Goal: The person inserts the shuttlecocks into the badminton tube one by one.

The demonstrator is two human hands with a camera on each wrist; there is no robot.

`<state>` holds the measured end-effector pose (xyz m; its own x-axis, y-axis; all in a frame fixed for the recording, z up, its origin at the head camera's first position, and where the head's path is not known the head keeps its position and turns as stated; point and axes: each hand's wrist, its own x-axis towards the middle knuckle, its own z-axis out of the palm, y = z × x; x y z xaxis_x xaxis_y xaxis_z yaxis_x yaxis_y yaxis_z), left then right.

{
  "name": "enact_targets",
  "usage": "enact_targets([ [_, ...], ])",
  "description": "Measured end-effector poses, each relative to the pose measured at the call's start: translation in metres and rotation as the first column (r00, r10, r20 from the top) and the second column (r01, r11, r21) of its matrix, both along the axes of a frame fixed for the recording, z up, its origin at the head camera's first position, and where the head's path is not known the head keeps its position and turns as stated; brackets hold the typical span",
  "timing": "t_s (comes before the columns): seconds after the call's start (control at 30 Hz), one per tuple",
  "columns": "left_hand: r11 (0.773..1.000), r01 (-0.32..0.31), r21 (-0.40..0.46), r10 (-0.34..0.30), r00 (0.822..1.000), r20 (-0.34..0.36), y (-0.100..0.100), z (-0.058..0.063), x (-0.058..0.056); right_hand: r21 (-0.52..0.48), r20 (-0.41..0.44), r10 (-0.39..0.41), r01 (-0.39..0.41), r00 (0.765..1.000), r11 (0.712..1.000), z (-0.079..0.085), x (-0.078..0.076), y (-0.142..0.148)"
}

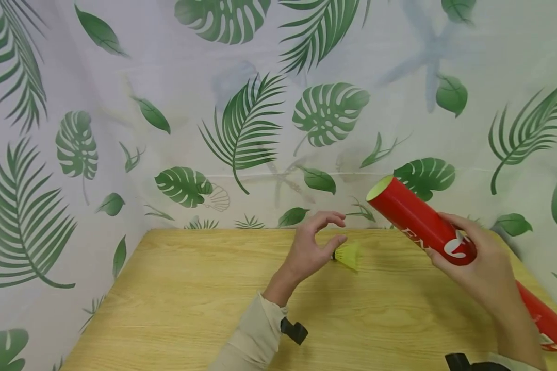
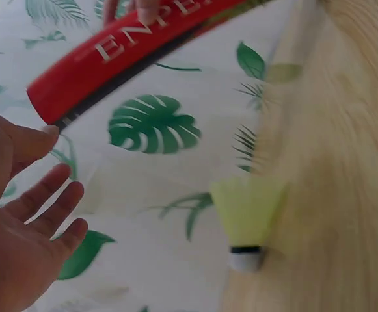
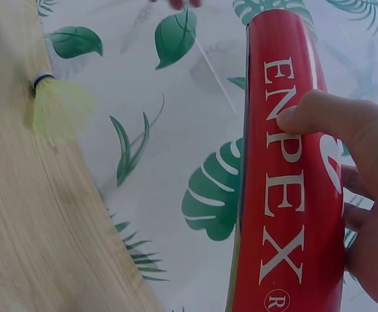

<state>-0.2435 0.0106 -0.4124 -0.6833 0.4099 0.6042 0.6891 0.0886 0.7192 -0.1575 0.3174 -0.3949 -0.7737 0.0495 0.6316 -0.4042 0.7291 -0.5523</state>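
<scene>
A long red shuttlecock tube (image 1: 413,216) slants above the right side of the table, its pale yellow-green end facing up and left. My right hand (image 1: 485,268) grips it around the middle, hiding that part, and the lower end shows beyond my wrist. White ENPEX lettering runs along the tube (image 3: 283,195) in the right wrist view, with my thumb lying over it. A yellow shuttlecock (image 1: 348,256) with a white base (image 2: 245,261) lies on the table. Beside it hovers my left hand (image 1: 311,252), fingers loosely bent and holding nothing.
The wooden table (image 1: 181,304) ends at a patterned cloth (image 1: 269,149) with green leaves, which hangs behind it and at both sides. Black wrist straps (image 1: 294,331) sit at both sleeves.
</scene>
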Motion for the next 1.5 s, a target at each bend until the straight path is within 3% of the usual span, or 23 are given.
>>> enact_targets([
  [0.17,0.984,0.005,-0.178,0.004,0.999,0.048,0.005,-0.024,-0.014,-0.003,-0.015,-0.038,0.038,0.999,0.999,0.0,0.001,0.012],
  [0.37,0.924,0.088,-0.372,-0.029,0.986,0.163,0.012,-0.047,-0.026,-0.012,-0.006,-0.073,0.073,0.997,0.997,0.0,0.005,0.023],
  [0.67,0.861,0.17,-0.48,-0.112,0.983,0.147,0.026,-0.068,-0.039,-0.028,0.013,-0.079,0.079,0.997,0.996,0.001,0.007,0.027],
  [0.77,0.828,0.136,-0.543,-0.094,0.99,0.104,0.028,-0.07,-0.04,-0.03,0.005,-0.081,0.081,0.997,0.996,0.004,0.006,0.029],
  [0.93,0.754,0.035,-0.656,-0.009,0.999,0.043,0.027,-0.07,-0.041,-0.036,0.004,-0.085,0.085,0.996,0.996,0.008,0.005,0.032],
  [1.03,0.733,-0.012,-0.68,0.063,0.997,0.051,0.023,-0.07,-0.04,-0.037,0.013,-0.085,0.085,0.996,0.996,0.008,0.004,0.033],
  [1.23,0.753,-0.104,-0.65,0.2,0.977,0.074,0.008,-0.068,-0.033,-0.026,0.006,-0.072,0.072,0.997,0.997,0.005,0.003,0.035],
  [1.33,0.783,-0.153,-0.602,0.237,0.97,0.062,0.0,-0.071,-0.029,-0.019,0.0,-0.063,0.063,0.998,0.998,0.003,0.004,0.037],
  [1.5,0.861,-0.22,-0.459,0.271,0.961,0.049,-0.011,-0.077,-0.024,-0.016,-0.003,-0.041,0.041,0.999,0.999,0.001,0.004,0.038],
])
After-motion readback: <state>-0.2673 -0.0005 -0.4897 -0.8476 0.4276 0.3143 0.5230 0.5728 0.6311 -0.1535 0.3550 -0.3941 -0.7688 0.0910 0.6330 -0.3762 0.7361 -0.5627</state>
